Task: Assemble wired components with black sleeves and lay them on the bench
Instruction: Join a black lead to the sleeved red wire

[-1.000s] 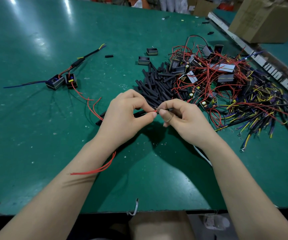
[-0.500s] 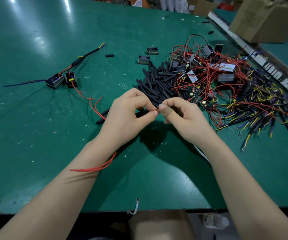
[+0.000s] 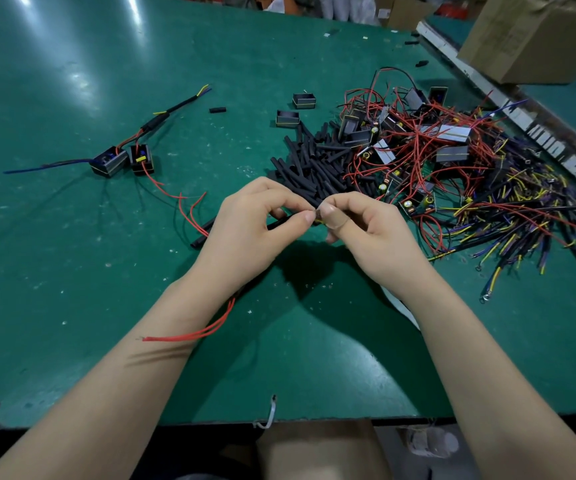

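Your left hand (image 3: 245, 230) is curled, thumb and forefinger pinching the near end of a black sleeve (image 3: 281, 221) that runs back under your palm; its other end shows at the left of your wrist, lying on the green worktop (image 3: 72, 271). Your right hand (image 3: 373, 237) is curled too, thumb and forefinger pinched on thin wire ends (image 3: 319, 220), a bit of yellow showing, right where they meet the sleeve's mouth. Your two thumbs are almost touching. Whether the wire is already inside the sleeve cannot be told. Both hands are held over the middle of the worktop, towards its near edge.

Two red wires (image 3: 193, 334) trail out from under your left wrist and cross your forearm.

Just beyond your fingers lies a heap of loose black sleeves (image 3: 314, 161), and touching it on the right a tangle of red-wired components (image 3: 425, 140) spreading towards the right edge. Nearer you on that side is a spread of dark leads with yellow and blue wires (image 3: 521, 230).

Two small open black housings (image 3: 303, 100) sit apart from the pile towards the far side, and a short black sleeve piece (image 3: 218, 109) lies alone to their left.

Towards the left edge lie two finished components (image 3: 123, 160) side by side, touching, with a sleeved lead (image 3: 172, 110) running away to the far side and a blue wire (image 3: 44, 167) running left.

A cardboard box (image 3: 535, 36) stands past the far right corner.
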The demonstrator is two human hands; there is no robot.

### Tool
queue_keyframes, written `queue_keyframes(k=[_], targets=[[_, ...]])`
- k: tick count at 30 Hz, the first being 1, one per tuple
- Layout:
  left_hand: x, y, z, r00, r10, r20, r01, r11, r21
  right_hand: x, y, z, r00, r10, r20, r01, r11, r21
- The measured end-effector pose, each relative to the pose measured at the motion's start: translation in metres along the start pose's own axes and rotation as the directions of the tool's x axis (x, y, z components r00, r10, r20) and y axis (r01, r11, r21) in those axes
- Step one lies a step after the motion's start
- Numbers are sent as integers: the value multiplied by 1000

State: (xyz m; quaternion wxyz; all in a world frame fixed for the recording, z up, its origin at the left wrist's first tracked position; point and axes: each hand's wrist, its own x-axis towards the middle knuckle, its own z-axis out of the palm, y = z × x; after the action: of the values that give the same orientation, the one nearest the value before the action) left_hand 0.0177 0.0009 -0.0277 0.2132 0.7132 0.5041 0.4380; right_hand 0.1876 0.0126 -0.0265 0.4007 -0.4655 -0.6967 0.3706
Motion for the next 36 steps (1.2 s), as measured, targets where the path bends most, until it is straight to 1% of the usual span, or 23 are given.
queue_keyframes(k=[2, 5, 7, 10, 12, 14, 17, 21, 23, 25, 27, 28, 29, 31, 33, 36], targets=[[0, 0, 0, 1000, 0, -7, 0, 1000, -14, 0, -1, 1, 1000, 7, 11, -7, 1000, -22], [-1, 1, 0, 998, 41, -39, -41, 999, -21, 0, 0, 3, 999, 43, 22, -42, 999, -19], [-2, 1, 1, 997, 56, -47, -56, 998, 4, -1, 0, 3, 998, 61, 21, -61, 998, -16], [-1, 1, 1, 999, 37, -26, -36, 998, 54, -1, 0, 4, 999, 49, 9, -49, 999, -18], [-1, 0, 1, 999, 51, -20, -49, 996, 68, -1, 0, 4, 999, 46, 9, -46, 998, -30], [-2, 0, 2, 995, 96, -26, -93, 991, 97, -1, 1, 5, 999, 45, 10, -44, 998, -42], [-4, 0, 4, 985, 167, -51, -154, 967, 203, -1, 2, 6, 999, 51, 16, -50, 997, -59], [-3, -2, 3, 933, 356, -45, -321, 884, 339, -1, 4, 6, 992, 106, 63, -100, 991, -90], [-3, -3, 2, 914, 403, -46, -358, 856, 373, -1, 5, 5, 989, 122, 85, -116, 990, -79], [-3, -4, 2, 926, 370, -75, -321, 876, 361, 0, 6, 6, 992, 114, 48, -112, 993, -45], [-3, -3, 3, 957, 271, -101, -231, 926, 297, -1, 6, 8, 998, 45, -32, -46, 999, -29], [-4, -2, 3, 972, 210, -103, -179, 950, 255, -2, 5, 8, 997, -35, -66, 30, 996, -79], [-4, -1, 3, 983, 157, -100, -133, 968, 213, -3, 5, 8, 986, -146, -78, 129, 975, -181], [-3, 0, 3, 992, 81, -95, -67, 988, 143, -4, 5, 8, 942, -333, -50, 291, 881, -373], [-2, 1, 1, 995, 30, -93, -22, 995, 94, -4, 6, 7, 919, -393, -32, 339, 830, -442], [-1, 2, -1, 997, -33, -71, 36, 999, 29, -6, 6, 9, 900, -436, -21, 370, 786, -495]])
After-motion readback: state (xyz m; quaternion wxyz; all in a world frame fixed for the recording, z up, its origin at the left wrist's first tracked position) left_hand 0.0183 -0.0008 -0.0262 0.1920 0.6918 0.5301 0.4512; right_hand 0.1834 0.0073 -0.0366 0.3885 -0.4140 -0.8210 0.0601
